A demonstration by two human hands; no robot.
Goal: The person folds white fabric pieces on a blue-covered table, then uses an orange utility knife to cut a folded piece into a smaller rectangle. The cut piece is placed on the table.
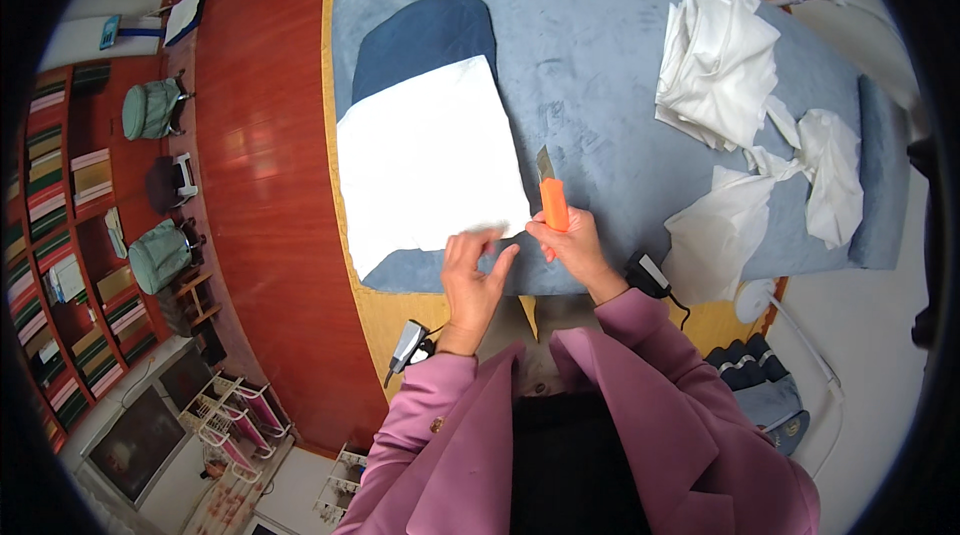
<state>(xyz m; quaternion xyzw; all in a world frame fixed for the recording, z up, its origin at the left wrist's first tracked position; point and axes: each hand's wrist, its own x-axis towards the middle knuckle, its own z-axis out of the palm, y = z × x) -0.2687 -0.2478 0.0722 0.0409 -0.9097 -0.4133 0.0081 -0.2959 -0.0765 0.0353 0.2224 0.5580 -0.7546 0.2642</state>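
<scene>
My right hand [575, 247] is closed round an orange utility knife [554, 205], its blade out and pointing away from me. The thumb and fingertips of that hand also meet the near right corner of a white cloth [430, 165]. My left hand [472, 280] is at the cloth's near edge, thumb apart from the fingers; the fingertips are slightly blurred, and nothing shows between them. The cloth lies spread over part of a dark blue cushion [428, 40], on a blue-grey padded bed [590, 65].
Crumpled white cloths [715, 65] lie at the bed's right, one knotted [785, 163]. By the near edge sit a grey device [408, 345] and a black device [650, 273] with cords. A white lamp [755, 301] stands at right. Green stools [160, 255] and a bookshelf [75, 235] are left.
</scene>
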